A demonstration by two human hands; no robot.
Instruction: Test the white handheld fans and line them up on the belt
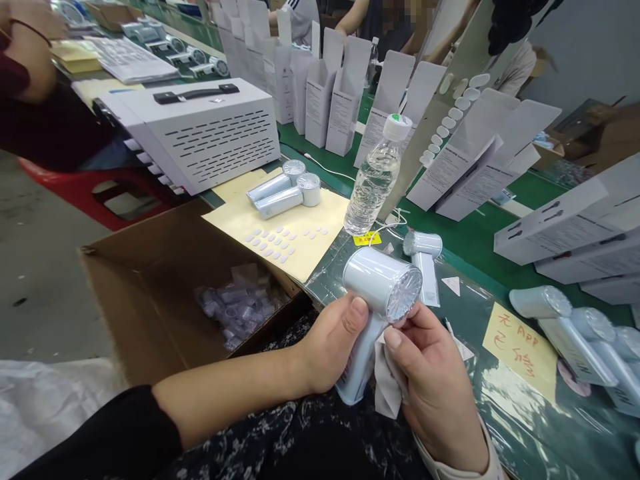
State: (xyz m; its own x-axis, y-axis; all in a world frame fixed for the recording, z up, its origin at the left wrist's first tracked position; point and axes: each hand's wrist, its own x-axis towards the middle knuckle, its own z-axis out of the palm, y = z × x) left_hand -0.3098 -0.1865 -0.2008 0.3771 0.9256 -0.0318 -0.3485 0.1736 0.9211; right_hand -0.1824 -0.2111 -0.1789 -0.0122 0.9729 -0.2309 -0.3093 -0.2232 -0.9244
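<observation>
A light-blue, T-shaped handheld device (375, 277), with a cylindrical head and a flat handle, is wrapped in shiny clear film. My left hand (333, 340) is closed round its handle just below the head, thumb on top. My right hand (430, 373) pinches a white cloth (389, 387) that hangs down beside the handle. Its fingertips are close under the film-covered end of the head; whether they touch it I cannot tell. Dark lettering on the handle is partly hidden by my left hand.
Water bottle (373, 180) stands ahead. Wrapped devices lie on yellow paper (310, 257), behind my hands and at right (565, 333). Open white boxes (345, 100) line the bench. A metal-cased unit (215, 133) and a cardboard box (150, 293) are left. Other people sit nearby.
</observation>
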